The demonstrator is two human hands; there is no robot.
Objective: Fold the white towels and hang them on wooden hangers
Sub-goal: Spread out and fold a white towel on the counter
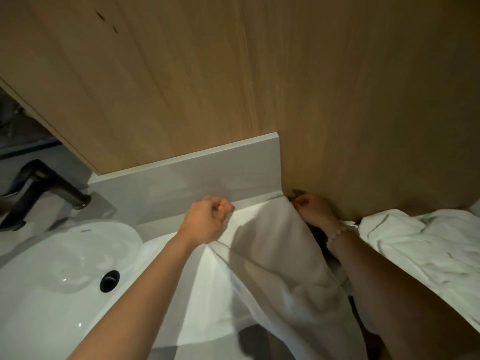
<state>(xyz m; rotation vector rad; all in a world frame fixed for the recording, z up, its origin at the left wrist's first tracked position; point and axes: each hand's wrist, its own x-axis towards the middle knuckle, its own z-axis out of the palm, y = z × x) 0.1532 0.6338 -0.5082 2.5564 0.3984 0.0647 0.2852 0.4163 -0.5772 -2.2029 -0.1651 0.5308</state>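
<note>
Right of the sink (65,255), the white towel (272,255) is pinched along its top edge by 2 hands held apart. The left hand (207,220) is nearer the sink, the right hand (315,210) farther. The towel's long side hangs down.

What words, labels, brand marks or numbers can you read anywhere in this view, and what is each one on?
No text in this view can be read.
Sink: a small dark mark on the rim, perhaps a logo, too small and blurred to read.
Faucet, wood panel, white towel: no lettering seen.
</note>
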